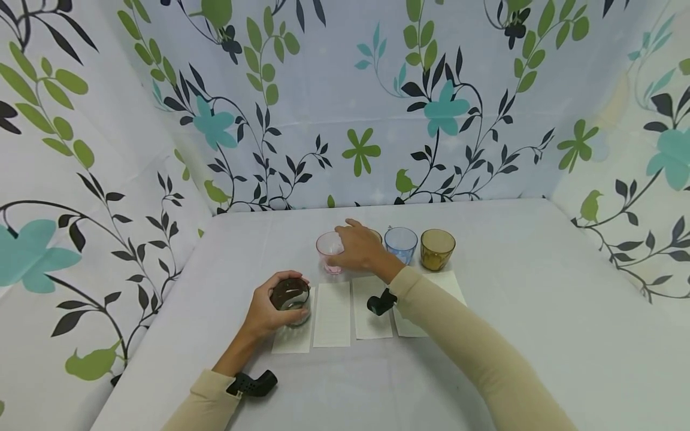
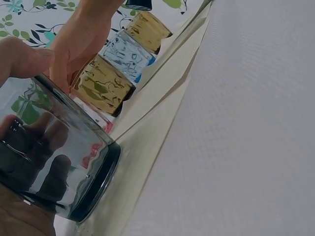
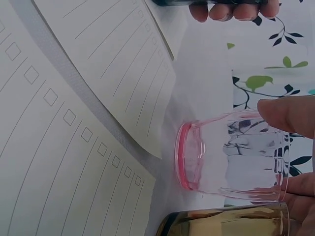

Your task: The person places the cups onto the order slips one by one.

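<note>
My left hand (image 1: pixel 264 308) grips a dark grey drinking glass (image 1: pixel 291 294), thumb on one side and fingers round the other. The glass is upright at the leftmost paper sheet (image 1: pixel 291 342); whether its base touches the paper I cannot tell. Farther back, my right hand (image 1: pixel 358 248) holds a clear pink glass (image 3: pixel 236 157) near its rim, between thumb (image 3: pixel 290 115) and fingers. Close beside the pink glass is an amber glass (image 3: pixel 231 222), mostly hidden behind the right hand in the head view.
To the right of my right hand stand a blue glass (image 1: pixel 401 244) and a darker amber glass (image 1: pixel 438 250). Several lined paper sheets (image 1: pixel 331 320) lie side by side in front of the glasses on the white table (image 1: pixel 539 311). A patterned curtain (image 1: pixel 323 120) surrounds the table.
</note>
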The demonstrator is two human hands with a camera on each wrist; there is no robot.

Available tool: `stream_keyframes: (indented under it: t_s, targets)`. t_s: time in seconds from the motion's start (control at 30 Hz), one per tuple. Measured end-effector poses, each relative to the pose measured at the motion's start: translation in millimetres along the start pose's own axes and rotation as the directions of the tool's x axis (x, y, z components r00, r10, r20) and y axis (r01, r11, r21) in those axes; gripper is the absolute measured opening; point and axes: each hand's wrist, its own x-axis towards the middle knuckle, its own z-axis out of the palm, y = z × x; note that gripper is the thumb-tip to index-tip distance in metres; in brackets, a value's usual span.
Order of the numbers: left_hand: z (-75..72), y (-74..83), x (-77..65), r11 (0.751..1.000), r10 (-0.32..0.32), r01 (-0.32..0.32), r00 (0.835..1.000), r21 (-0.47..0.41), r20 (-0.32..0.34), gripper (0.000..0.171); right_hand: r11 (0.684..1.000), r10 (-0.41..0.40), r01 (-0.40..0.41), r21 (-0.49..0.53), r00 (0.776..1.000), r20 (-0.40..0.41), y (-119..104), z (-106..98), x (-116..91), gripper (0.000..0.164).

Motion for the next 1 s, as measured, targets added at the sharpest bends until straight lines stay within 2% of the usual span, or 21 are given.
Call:
stream_keyframes:
  t_s: [0.5, 0.77, 1.0]
  targets:
    - [0.3, -3.1, -2.9, 1.0, -0.016, 0.016, 1.0, -0.001, -0.003, 0.066, 1.0, 0.013, -0.012, 0.024, 1.0, -0.028, -1.7, 3.6, 0.1, 0.076]
    - [0.3, -1.7, -1.5, 0.999, -0.034, 0.034, 0.999, 0.01, -0.01, 0.066, 0.994, 0.05, -0.046, 0.103, 0.998, -0.044, -2.9, -1.6, 0.0, 0.077]
    - [-0.2, -2.1, -0.2, 0.999, -0.041, 0.042, 0.999, 0.017, -0.01, 0.067, 0.991, 0.064, -0.054, 0.123, 0.995, -0.076, -2.9, -2.7, -0.8, 0.077]
